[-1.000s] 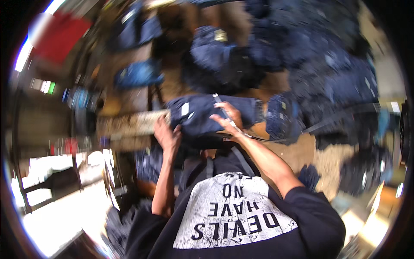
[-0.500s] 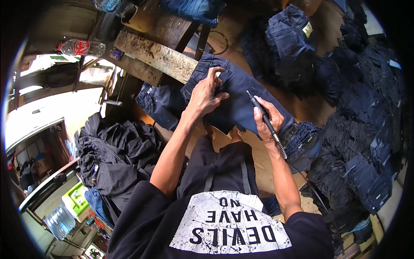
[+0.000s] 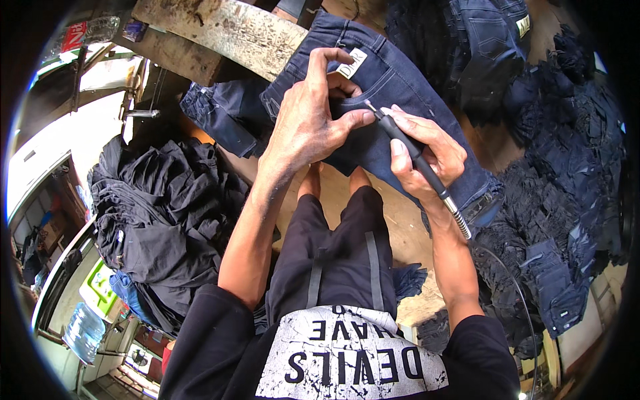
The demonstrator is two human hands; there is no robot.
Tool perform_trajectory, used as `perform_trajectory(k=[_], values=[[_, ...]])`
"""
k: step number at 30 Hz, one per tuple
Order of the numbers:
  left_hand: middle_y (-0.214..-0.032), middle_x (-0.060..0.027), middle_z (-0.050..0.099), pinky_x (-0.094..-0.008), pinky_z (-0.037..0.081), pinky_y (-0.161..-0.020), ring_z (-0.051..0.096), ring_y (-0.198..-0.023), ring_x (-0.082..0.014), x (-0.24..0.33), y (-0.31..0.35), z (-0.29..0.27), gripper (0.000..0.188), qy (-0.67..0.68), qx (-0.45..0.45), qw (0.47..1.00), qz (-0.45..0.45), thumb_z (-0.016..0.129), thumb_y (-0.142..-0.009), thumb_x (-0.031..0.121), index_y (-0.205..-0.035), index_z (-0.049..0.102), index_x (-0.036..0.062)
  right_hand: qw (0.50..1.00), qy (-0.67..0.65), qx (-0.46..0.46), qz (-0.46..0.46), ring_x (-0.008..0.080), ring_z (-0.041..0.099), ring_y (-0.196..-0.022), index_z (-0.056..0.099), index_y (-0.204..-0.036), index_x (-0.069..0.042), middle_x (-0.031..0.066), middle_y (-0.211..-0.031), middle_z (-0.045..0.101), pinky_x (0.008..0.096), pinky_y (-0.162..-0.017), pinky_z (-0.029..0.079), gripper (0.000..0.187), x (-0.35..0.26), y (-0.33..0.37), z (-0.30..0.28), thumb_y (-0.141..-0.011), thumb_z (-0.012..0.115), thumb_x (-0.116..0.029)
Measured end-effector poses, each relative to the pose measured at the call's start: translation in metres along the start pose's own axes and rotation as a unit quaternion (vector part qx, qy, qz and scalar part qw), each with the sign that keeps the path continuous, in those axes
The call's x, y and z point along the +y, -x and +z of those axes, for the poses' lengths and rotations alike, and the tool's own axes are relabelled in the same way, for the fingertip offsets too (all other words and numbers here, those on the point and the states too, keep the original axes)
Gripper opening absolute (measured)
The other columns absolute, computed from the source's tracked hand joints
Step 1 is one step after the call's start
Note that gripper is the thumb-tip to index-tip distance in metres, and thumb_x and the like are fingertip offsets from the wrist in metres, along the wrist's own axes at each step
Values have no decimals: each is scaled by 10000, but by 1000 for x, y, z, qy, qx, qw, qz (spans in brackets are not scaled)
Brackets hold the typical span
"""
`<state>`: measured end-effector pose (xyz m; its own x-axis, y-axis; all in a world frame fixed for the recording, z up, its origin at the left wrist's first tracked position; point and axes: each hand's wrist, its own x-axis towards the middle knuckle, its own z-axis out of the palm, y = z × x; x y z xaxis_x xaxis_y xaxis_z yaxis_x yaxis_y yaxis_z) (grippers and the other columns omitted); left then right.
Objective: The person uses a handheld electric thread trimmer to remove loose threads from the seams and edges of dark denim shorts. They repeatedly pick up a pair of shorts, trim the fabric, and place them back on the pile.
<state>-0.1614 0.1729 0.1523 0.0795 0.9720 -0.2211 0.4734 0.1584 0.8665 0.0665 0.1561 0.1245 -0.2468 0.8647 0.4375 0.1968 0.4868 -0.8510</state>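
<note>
A pair of dark blue jeans [image 3: 417, 90] lies over the end of a worn plank, with a small pale label [image 3: 357, 59] near its waist. My left hand [image 3: 308, 119] rests on the jeans, fingers apart. Its index finger is bent by the label, other fingertips dip into the pocket opening, and the thumb stretches to the right. My right hand [image 3: 433, 153] is closed round a black pen-shaped rotary tool [image 3: 419, 160] with a thin metal tip and a spring sleeve at its cable end. That tip sits at the pocket edge, close to my left thumb.
The plank [image 3: 227, 30] runs to the upper left. Black garments [image 3: 170, 227] are heaped at left; dark denim piles [image 3: 533, 200] fill the right, with folded jeans [image 3: 490, 47] at the upper right. The tool's cable [image 3: 517, 287] trails down the right side.
The jeans now appear nearer and higher in view, and their label shows. My left fingertips have gone into the pocket opening. The tool's tip has come up to the pocket beside my left thumb.
</note>
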Motion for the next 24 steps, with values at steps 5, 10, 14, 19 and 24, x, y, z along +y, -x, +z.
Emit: perform_trajectory(k=[5,10,14,19,24], values=[[-994,-92,816,-355,617,-816,802,-922,-234,-5,-1,4,756,7,33,999,21,966,-786,138,-1386,510,88,1000,23,-4,19,387,820,-1058,754,-1130,113,260,-1097,816,464,-979,669,273,-1,-4,4,-870,730,32],[-975,-46,797,-226,517,-653,734,-841,-94,-14,-3,3,787,39,17,999,20,945,-809,41,-1429,460,67,999,22,-25,-4,384,822,-1065,763,-1129,114,256,-1086,822,480,-998,665,293,4,-5,7,-849,720,37],[-980,-60,789,-194,469,-609,712,-802,-73,-16,-3,3,818,63,8,998,25,921,-813,-6,-1457,420,54,999,17,-30,-4,385,823,-1059,774,-1112,111,255,-1074,824,495,-1014,662,284,5,-5,7,-843,716,38],[-1003,-71,792,-189,455,-596,714,-803,-68,-16,-1,3,834,79,9,997,10,920,-814,-18,-1467,407,57,999,29,-40,-2,380,826,-1052,774,-1109,112,250,-1070,826,500,-1011,663,284,4,-7,8,-840,724,38],[-1016,-85,797,-178,449,-587,726,-810,-73,-20,-1,4,853,90,14,996,9,938,-812,-13,-1470,398,53,999,29,-39,-5,376,827,-1047,774,-1107,109,250,-1065,826,490,-1007,666,281,5,-6,9,-838,725,44]])
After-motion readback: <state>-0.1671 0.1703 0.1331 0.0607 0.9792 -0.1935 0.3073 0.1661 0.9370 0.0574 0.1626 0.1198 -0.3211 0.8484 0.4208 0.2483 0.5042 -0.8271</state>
